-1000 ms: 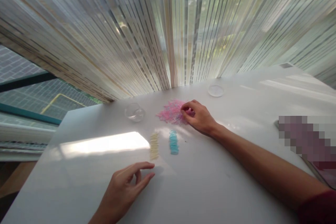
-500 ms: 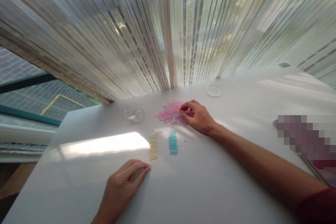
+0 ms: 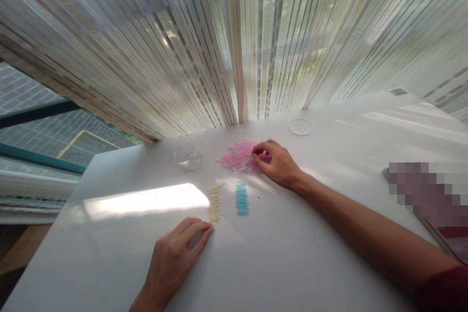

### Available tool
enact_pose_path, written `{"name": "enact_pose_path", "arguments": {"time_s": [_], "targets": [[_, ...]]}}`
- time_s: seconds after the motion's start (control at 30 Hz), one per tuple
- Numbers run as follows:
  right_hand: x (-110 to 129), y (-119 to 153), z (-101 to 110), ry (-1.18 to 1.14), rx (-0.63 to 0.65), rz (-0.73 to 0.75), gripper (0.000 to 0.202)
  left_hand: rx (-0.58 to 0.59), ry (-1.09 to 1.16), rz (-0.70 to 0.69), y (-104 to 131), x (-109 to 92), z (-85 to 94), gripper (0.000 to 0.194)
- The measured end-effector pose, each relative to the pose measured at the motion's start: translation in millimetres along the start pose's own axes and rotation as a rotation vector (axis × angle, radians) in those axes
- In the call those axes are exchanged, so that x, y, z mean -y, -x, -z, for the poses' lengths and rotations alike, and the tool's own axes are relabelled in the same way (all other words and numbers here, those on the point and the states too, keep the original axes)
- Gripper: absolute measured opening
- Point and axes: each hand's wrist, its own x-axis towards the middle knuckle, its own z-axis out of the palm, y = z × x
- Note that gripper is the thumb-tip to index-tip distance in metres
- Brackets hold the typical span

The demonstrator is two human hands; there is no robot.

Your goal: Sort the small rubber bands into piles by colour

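Observation:
On the white table (image 3: 278, 263) lies a loose pile of small pink and pale purple pieces (image 3: 236, 156). My right hand (image 3: 274, 161) rests at the pile's right side, thumb and forefinger pinched together; whatever is between the tips is too small to make out. Nearer to me are a column of pale yellow pieces (image 3: 215, 204) and, to its right, a column of light blue pieces (image 3: 242, 199). My left hand (image 3: 179, 253) is closed in a pinch just below the yellow column's near end, its fingertips hiding anything held.
A clear round container (image 3: 187, 157) stands left of the pile, and a clear round lid (image 3: 301, 126) lies behind it to the right. A device with a blurred-out screen (image 3: 427, 195) is at the right. String curtains (image 3: 234, 48) hang along the back edge.
My left hand has moved slightly up and to the right, closer to the near end of the yellow column. My right hand has hardly moved.

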Motion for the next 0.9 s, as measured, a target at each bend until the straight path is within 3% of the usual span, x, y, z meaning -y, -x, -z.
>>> {"name": "enact_pose_path", "arguments": {"time_s": [0.9], "targets": [[1, 0, 0, -0.006, -0.042, 0.061, 0.007, -0.027, -0.035, -0.009, -14, 0, -2.4, 0.018]]}}
